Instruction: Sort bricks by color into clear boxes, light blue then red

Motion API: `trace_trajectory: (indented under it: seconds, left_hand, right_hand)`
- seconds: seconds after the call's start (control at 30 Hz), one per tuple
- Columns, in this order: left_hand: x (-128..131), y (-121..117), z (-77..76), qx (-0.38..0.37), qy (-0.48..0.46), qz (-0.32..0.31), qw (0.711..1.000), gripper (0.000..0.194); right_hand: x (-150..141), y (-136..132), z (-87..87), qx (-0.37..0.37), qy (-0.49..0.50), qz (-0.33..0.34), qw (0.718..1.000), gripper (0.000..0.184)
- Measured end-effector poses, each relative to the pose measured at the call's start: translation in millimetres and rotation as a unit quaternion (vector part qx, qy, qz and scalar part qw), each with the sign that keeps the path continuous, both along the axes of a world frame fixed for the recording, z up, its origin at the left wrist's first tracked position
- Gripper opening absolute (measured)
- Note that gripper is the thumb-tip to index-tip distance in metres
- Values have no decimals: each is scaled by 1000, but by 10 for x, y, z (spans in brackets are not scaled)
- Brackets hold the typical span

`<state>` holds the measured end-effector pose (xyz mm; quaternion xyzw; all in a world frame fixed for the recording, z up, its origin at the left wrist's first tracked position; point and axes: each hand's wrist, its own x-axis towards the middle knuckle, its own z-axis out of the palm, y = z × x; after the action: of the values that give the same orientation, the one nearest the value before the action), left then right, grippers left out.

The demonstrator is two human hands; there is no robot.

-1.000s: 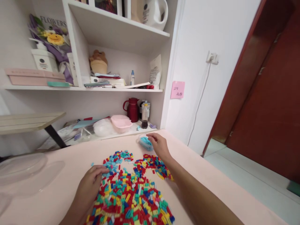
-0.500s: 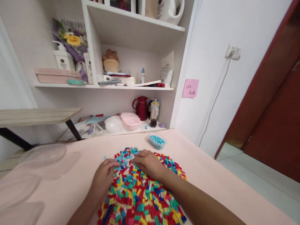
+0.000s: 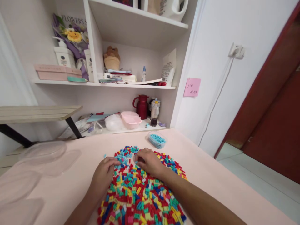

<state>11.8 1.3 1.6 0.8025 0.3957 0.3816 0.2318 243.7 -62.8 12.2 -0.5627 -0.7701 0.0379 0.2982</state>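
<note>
A broad pile of small toy building bricks in red, yellow, green, blue and other colours spreads over the pink tabletop. Light blue bricks are gathered at its upper left. My left hand rests at that left edge, holding nothing visible, index finger stretched toward the light blue bricks. Over the upper middle of the pile is my right hand, its fingers curled with the tips together; whatever is between them is too small to make out. Behind the pile stands a clear plastic tub holding light blue bricks.
Clear plastic lids or trays lie on the left of the pink tabletop. A lone light blue brick sits left of the pile. Behind are a white shelf unit, a pink bowl, a red jug and a bottle.
My right hand's fingers have drawn back slightly to the right and curled in, baring a patch of table among the bricks. My left hand stays nearly in place. The view has shifted slightly.
</note>
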Motion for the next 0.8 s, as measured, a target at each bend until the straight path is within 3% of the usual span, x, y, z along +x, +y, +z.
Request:
trace_trajectory:
  seconds: [0.13, 0.27, 0.37, 0.47, 0.63, 0.8]
  left_hand:
    - [3, 3, 15, 5, 2, 2, 1000, 33]
    - [9, 8, 15, -8, 10, 17, 1000, 34]
    - [13, 4, 21, -12, 13, 19, 1000, 35]
    - [12, -3, 31, -10, 13, 15, 1000, 35]
    - [4, 0, 31, -4, 7, 13, 1000, 34]
    - [3, 5, 19, 2, 6, -3, 1000, 34]
  right_hand:
    - [159, 19, 154, 55, -3, -30, 998, 9]
    - [536, 28, 290, 147, 41, -158, 976, 8]
    - [843, 4, 263, 170, 67, -253, 950, 10]
    - [1036, -19, 191, 169, 94, -289, 937, 17]
    - [935, 6, 218, 209, 181, -243, 930, 25]
    - [493, 31, 198, 136, 119, -91, 979, 26]
